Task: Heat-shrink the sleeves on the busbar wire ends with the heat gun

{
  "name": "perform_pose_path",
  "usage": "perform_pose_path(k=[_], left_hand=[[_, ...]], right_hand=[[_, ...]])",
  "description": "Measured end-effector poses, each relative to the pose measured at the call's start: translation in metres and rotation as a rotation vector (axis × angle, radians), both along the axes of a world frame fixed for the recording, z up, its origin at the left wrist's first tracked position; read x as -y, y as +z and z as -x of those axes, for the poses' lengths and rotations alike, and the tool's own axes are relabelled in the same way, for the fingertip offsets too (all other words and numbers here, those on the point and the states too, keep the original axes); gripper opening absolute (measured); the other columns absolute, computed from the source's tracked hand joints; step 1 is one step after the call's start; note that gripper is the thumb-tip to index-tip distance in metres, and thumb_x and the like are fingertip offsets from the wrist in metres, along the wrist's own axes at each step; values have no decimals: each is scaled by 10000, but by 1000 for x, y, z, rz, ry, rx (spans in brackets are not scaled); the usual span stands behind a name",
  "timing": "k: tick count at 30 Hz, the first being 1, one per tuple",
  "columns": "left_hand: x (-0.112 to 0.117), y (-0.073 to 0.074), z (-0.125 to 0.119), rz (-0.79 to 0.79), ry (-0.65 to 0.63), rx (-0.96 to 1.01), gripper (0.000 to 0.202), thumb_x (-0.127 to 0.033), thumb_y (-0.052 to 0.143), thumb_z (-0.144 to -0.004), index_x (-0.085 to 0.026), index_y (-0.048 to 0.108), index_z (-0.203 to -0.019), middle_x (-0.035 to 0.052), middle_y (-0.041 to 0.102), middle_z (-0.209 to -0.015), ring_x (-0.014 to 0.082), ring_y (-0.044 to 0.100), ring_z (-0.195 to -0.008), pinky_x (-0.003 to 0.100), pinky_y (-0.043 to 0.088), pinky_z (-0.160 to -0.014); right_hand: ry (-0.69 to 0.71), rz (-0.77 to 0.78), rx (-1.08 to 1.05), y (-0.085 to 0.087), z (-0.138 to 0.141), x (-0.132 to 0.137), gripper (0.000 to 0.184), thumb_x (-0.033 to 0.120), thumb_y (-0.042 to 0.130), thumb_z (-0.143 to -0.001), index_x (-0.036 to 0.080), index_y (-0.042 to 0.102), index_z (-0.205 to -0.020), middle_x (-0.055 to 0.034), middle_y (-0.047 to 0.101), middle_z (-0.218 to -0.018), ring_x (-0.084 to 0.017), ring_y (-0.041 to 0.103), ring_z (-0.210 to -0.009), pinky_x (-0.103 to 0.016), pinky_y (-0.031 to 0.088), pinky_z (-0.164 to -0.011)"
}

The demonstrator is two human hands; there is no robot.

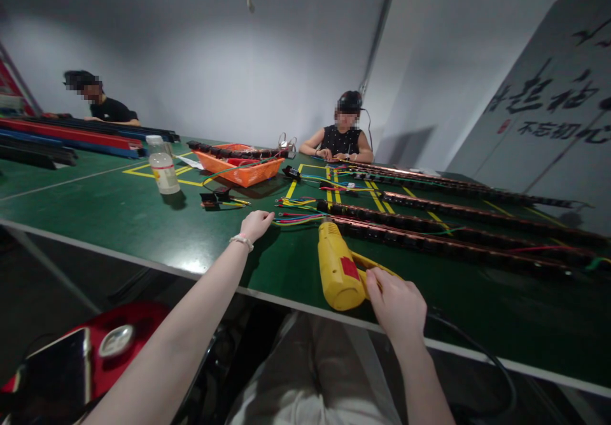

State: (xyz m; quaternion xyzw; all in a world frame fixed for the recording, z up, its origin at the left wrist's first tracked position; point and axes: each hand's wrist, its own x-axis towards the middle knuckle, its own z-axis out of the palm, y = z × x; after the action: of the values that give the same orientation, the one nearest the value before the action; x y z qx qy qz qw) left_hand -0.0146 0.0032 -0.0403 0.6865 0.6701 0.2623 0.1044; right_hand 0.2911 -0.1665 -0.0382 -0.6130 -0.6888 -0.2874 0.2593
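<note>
My right hand (395, 305) is closed round the handle of a yellow power screwdriver (337, 269) that lies on the green table (143, 221), nose pointing away from me. My left hand (256, 223) reaches forward with fingers curled at the ends of a bundle of coloured wires (298, 218); whether it grips them is unclear. Just beyond the tool lie long dark power strips (429, 237) with copper rails, running to the right.
An orange tray (243, 167) and a plastic bottle (163, 165) stand at the left middle. Two other people sit at the far side. Long red and blue rails (71, 137) lie far left. A phone on a red stool (57, 374) is beside my left arm.
</note>
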Motion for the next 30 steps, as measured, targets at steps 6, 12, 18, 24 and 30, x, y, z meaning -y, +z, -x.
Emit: perform_pose_path(k=[6, 12, 18, 24, 30], left_hand=[[0, 0, 0, 10, 17, 20, 489, -506, 328, -862, -188, 682, -747, 67, 676, -792, 170, 569, -712, 239, 277, -558], [-1, -2, 1, -7, 5, 25, 491, -505, 328, -863, -189, 682, -736, 67, 675, -778, 173, 578, -704, 243, 286, -560], [-3, -4, 1, 3, 11, 2, 467, -498, 343, -863, -201, 690, -763, 76, 690, -840, 186, 594, -775, 236, 306, -586], [-3, -3, 1, -1, -12, -41, 493, -512, 319, -868, -212, 682, -723, 74, 685, -828, 196, 599, -773, 242, 307, -580], [-3, -3, 0, 4, -9, -53, 481, -512, 321, -868, -216, 696, -809, 79, 689, -879, 197, 600, -795, 236, 322, -596]], right_hand=[[-16, -1, 13, -1, 14, 8, 360, 340, 352, -921, 198, 557, -662, 17, 592, -587, -111, 517, -590, -262, 263, -642], [-7, 44, -25, 0, 35, 16, 337, 328, 349, -928, 200, 549, -689, 16, 604, -624, -124, 554, -641, -273, 270, -663], [39, 41, -30, -2, 50, 15, 343, 324, 344, -927, 198, 564, -695, 7, 605, -617, -128, 542, -635, -281, 263, -658], [109, 33, -67, -4, 71, 17, 334, 314, 343, -925, 196, 580, -721, -4, 608, -653, -132, 528, -642, -289, 265, -674], [181, 68, -112, -3, 96, 20, 320, 314, 349, -918, 200, 562, -708, -10, 590, -645, -142, 499, -636, -299, 253, -670]])
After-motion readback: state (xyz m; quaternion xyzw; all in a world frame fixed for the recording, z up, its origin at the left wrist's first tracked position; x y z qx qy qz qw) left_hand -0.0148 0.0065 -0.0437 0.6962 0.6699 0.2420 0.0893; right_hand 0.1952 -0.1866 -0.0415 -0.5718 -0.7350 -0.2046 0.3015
